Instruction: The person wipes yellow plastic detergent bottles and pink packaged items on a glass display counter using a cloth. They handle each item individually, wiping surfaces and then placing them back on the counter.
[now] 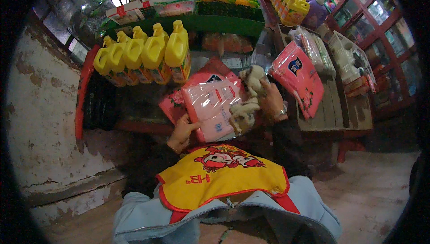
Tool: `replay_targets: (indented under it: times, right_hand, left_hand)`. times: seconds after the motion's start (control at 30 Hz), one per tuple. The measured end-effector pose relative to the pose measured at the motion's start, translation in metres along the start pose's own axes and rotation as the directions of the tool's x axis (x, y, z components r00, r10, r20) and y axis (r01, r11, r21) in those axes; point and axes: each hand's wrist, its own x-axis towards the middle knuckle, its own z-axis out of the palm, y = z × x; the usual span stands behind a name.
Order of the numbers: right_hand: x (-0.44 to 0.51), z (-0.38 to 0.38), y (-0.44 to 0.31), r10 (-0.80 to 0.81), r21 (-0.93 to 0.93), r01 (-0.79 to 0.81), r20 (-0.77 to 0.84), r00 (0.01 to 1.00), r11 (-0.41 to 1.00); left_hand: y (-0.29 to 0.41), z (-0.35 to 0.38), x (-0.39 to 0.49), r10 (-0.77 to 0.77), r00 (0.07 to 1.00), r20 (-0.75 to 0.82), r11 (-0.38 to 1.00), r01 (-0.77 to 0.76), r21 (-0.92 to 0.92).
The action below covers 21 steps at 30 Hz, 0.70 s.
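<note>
A pink pack of paper tissues in clear plastic wrap (211, 109) is tilted up in front of me, its face bearing print and a barcode. My left hand (184, 133) grips its lower left edge, thumb on the front. At its right side my right hand (271, 102) holds a crumpled beige-grey cloth (253, 79), part of which hangs over the pack's right edge. The right fingertips are partly hidden by the cloth. Behind the held pack lies another pink pack (173, 101), mostly covered. A further pink pack (300, 79) rests on a wooden tray to the right.
Several yellow jugs (144, 52) stand in a row at the left of the counter. Behind is a green box (231, 24) with packets on top. On the right are a wooden tray (322, 116), a white plastic basket (342, 56) and more yellow bottles (290, 7).
</note>
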Motion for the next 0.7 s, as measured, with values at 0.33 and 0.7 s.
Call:
replay_targets:
  times: [0.33,0.7]
  right_hand:
    - [-0.069,-0.017,0.018,0.183,0.319,-0.163,-0.034,0.983,0.934]
    - [-0.065,-0.017,0.014,0.113,0.228,-0.093,-0.077,0.991,0.969]
  left_hand:
    - [0.13,-0.003,-0.053,0.475,0.854,0.212,0.561,-0.479,0.675]
    - [0.038,-0.086,-0.003,0.441,0.654,0.615,-0.402,-0.469,0.787]
